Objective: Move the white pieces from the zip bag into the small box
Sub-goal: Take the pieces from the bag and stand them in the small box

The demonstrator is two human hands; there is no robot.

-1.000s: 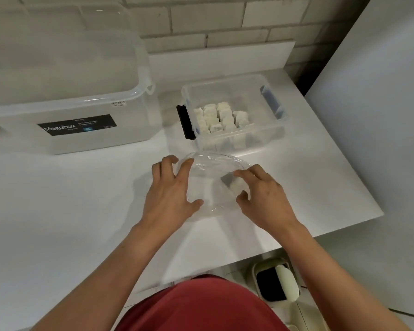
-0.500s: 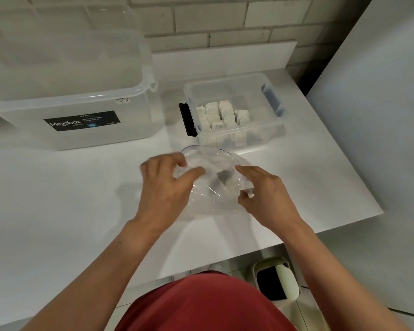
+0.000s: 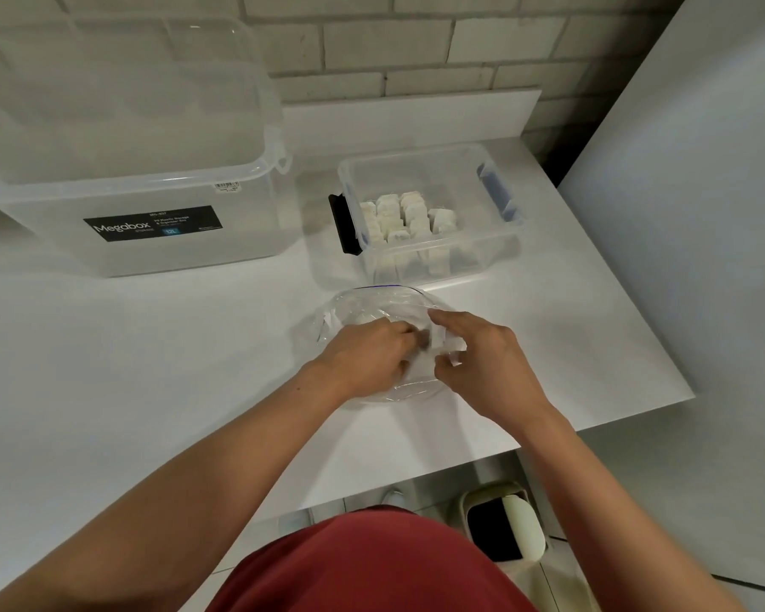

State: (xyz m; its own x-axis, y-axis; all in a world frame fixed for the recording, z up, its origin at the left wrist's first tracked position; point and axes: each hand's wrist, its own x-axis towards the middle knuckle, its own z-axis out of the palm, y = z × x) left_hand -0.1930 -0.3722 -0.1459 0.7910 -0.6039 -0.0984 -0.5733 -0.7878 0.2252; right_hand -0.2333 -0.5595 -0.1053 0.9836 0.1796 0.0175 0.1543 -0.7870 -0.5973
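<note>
The clear zip bag lies on the white table in front of the small box, its blue-lined mouth toward the box. My left hand lies on top of the bag with its fingers curled into the plastic at the middle. My right hand pinches the bag's right side between thumb and fingers, where a white piece shows through the plastic. The small clear box, with blue and black latches, holds several white pieces standing in rows.
A large clear Megabox tub stands at the back left against the brick wall. The table's front edge runs just behind my hands, and its right edge lies past the small box. A bin sits on the floor below.
My left hand has slid right across the bag's top, and its fingers have curled into the plastic. My right hand has closed in, so both hands now meet at the bag's middle.
</note>
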